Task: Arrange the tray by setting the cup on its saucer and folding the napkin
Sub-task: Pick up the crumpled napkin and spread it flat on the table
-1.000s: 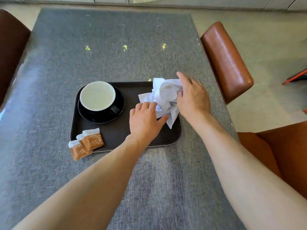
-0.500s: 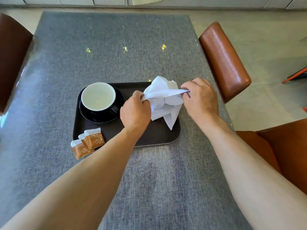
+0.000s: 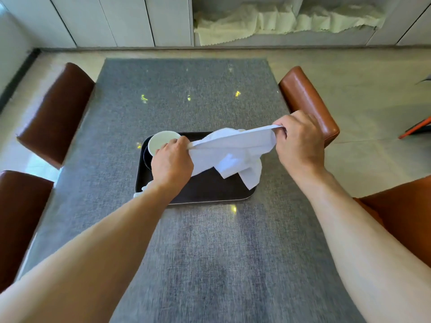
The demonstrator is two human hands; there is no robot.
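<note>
A white napkin (image 3: 235,150) hangs stretched above the dark tray (image 3: 210,187), held at both ends. My left hand (image 3: 171,163) pinches its left end and my right hand (image 3: 299,141) pinches its right corner, lifted higher. Loose folds droop down onto the tray's right part. The cup (image 3: 161,142), white inside, stands on its black saucer (image 3: 146,157) at the tray's far left; my left hand hides part of both. The small packets near the tray's left front corner are almost wholly hidden under my left forearm.
The tray lies mid-table on a grey tablecloth (image 3: 186,101). Brown leather chairs stand at the left (image 3: 53,113), at the lower left (image 3: 21,220), at the right (image 3: 305,96) and at the lower right (image 3: 401,213). White cabinets line the far wall.
Both hands gripped the crumpled napkin, lifted it off the tray and pulled apart, stretching it out. The view has tilted up, showing more of the room.
</note>
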